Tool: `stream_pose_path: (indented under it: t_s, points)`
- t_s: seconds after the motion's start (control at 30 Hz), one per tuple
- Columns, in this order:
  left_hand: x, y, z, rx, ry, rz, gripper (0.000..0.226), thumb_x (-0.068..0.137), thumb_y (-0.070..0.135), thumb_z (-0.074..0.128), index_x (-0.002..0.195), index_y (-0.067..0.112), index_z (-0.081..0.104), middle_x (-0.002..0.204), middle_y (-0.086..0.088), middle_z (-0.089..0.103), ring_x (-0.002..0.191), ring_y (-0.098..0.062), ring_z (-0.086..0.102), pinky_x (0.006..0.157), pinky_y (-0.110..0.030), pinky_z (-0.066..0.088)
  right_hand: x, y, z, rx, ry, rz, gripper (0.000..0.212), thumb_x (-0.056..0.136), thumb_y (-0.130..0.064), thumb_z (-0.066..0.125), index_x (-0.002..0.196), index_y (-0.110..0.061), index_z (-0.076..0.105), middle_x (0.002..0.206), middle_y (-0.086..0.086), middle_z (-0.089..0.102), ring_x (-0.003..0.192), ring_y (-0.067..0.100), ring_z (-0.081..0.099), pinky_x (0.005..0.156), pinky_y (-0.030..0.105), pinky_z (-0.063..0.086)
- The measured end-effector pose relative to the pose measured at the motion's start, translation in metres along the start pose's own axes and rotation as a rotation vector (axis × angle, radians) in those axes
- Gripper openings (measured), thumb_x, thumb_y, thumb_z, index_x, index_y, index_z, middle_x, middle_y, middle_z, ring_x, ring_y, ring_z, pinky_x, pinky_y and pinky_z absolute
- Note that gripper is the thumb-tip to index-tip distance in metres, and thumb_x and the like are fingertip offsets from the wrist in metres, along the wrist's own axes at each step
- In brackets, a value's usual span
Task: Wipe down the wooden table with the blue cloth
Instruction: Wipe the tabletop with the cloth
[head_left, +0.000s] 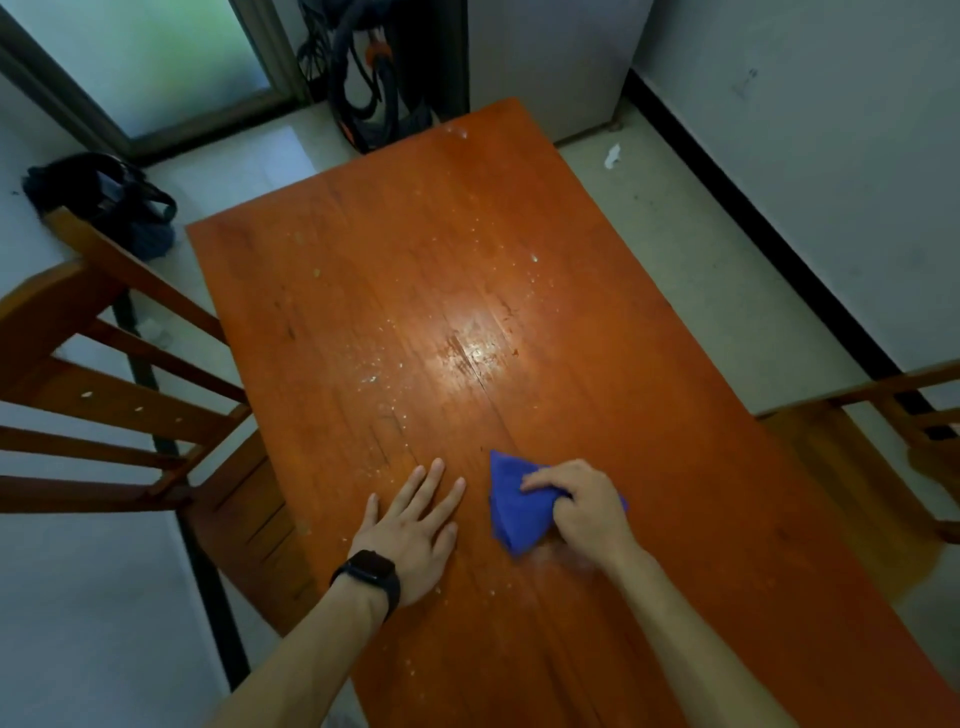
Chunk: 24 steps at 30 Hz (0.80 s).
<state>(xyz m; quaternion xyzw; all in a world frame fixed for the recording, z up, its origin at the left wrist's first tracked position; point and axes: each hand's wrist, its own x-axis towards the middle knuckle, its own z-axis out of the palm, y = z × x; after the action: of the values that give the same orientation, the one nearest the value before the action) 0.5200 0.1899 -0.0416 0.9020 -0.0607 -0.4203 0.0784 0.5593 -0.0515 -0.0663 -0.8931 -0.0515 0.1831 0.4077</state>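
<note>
Right grip (576, 506) tight around blue cloth (511, 514) on wooden table (571, 260), cloth's bulk to its left; left grip (415, 525) flat, released.

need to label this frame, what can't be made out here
Head view: cloth partly hidden under the right hand.
Head view: table near end cut off by the bottom edge.
Head view: white specks on the table too small to identify.
Head view: dark gear beyond the table too dim to name.

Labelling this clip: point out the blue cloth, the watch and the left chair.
blue cloth (510, 506), head view, exposed left fold.
watch (370, 569), head view, dark face.
left chair (104, 401), head view, back slat.
</note>
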Motion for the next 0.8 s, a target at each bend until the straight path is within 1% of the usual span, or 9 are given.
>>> stream_pose_path:
  t_s: [0.1, 0.2, 0.27, 0.33, 0.47, 0.53, 0.6, 0.7, 0.8]
  points:
    - [0.000, -0.002, 0.003, -0.007, 0.024, 0.012, 0.054, 0.102, 0.055, 0.008, 0.148, 0.051, -0.020, 0.152, 0.018, -0.037, 0.144, -0.011, -0.030, 0.120, -0.055, -0.008, -0.013, -0.003, -0.029, 0.124, -0.095, 0.151, 0.053, 0.052, -0.011, 0.040, 0.083, -0.035, 0.076, 0.084, -0.029, 0.069, 0.089, -0.003, 0.062, 0.083, 0.013, 0.046]
    - [0.000, -0.005, 0.006, 0.008, 0.044, 0.031, 0.054, 0.102, 0.056, 0.008, 0.147, 0.051, -0.021, 0.152, 0.019, -0.038, 0.143, -0.010, -0.032, 0.118, -0.054, -0.009, 0.015, 0.013, -0.075, 0.113, 0.263, 0.308, 0.056, 0.065, -0.006, 0.043, 0.109, -0.024, 0.073, 0.110, -0.010, 0.070, 0.112, 0.008, 0.059, 0.092, 0.010, 0.040]
    - [0.000, -0.007, 0.007, 0.018, 0.051, 0.043, 0.055, 0.102, 0.055, 0.008, 0.147, 0.050, -0.022, 0.150, 0.019, -0.040, 0.142, -0.010, -0.033, 0.118, -0.054, -0.008, 0.021, 0.032, -0.083, -0.075, 0.396, 0.364, 0.067, 0.075, 0.003, 0.045, 0.138, -0.016, 0.056, 0.140, 0.001, 0.056, 0.130, 0.020, 0.047, 0.106, 0.021, 0.032]
    - [-0.002, -0.008, 0.006, 0.022, 0.043, 0.056, 0.055, 0.102, 0.055, 0.009, 0.147, 0.050, -0.023, 0.149, 0.019, -0.041, 0.141, -0.010, -0.032, 0.118, -0.054, -0.007, 0.009, 0.037, -0.054, -0.199, 0.431, 0.388, 0.073, 0.076, -0.002, 0.044, 0.146, -0.021, 0.046, 0.148, -0.002, 0.048, 0.130, 0.027, 0.043, 0.109, 0.037, 0.034]
    - [-0.003, -0.008, 0.001, -0.029, 0.032, 0.075, 0.053, 0.103, 0.052, 0.008, 0.150, 0.048, -0.015, 0.151, 0.019, -0.035, 0.142, -0.008, -0.029, 0.119, -0.054, -0.005, -0.053, -0.003, 0.047, -0.076, 0.285, 0.191, 0.068, 0.060, -0.008, 0.045, 0.118, -0.032, 0.071, 0.121, -0.012, 0.069, 0.103, 0.019, 0.058, 0.094, 0.044, 0.047]
    - [-0.007, -0.010, -0.002, -0.066, 0.057, 0.104, 0.051, 0.103, 0.053, 0.006, 0.152, 0.049, -0.005, 0.154, 0.019, -0.028, 0.146, -0.008, -0.022, 0.121, -0.054, -0.001, -0.079, -0.024, 0.067, -0.031, 0.105, 0.102, 0.062, 0.058, -0.006, 0.043, 0.103, -0.031, 0.077, 0.108, -0.016, 0.073, 0.095, 0.005, 0.058, 0.091, 0.036, 0.048]
    - [-0.015, -0.019, -0.001, -0.055, 0.112, 0.114, 0.051, 0.101, 0.056, 0.004, 0.152, 0.051, 0.000, 0.157, 0.017, -0.020, 0.150, -0.011, -0.014, 0.122, -0.052, 0.000, -0.083, -0.030, 0.054, 0.143, 0.064, 0.195, 0.056, 0.056, -0.006, 0.043, 0.094, -0.025, 0.079, 0.100, -0.012, 0.075, 0.091, -0.009, 0.059, 0.089, 0.021, 0.046]
    - [-0.036, -0.044, 0.010, -0.010, 0.201, 0.049, 0.052, 0.100, 0.059, 0.005, 0.151, 0.052, -0.003, 0.157, 0.015, -0.018, 0.151, -0.017, -0.012, 0.121, -0.051, -0.003, -0.067, -0.013, 0.006, 0.249, 0.407, 0.409, 0.059, 0.057, -0.011, 0.041, 0.101, -0.024, 0.077, 0.104, -0.007, 0.073, 0.101, 0.000, 0.062, 0.092, 0.011, 0.043]
    - [-0.057, -0.073, 0.026, 0.009, 0.219, -0.036, 0.057, 0.099, 0.061, 0.009, 0.152, 0.049, -0.007, 0.160, 0.013, -0.018, 0.152, -0.018, -0.012, 0.121, -0.052, -0.003, -0.066, 0.019, -0.022, 0.020, 0.629, 0.595, 0.065, 0.072, -0.002, 0.045, 0.128, -0.028, 0.063, 0.133, -0.005, 0.061, 0.128, 0.020, 0.047, 0.111, 0.034, 0.036]
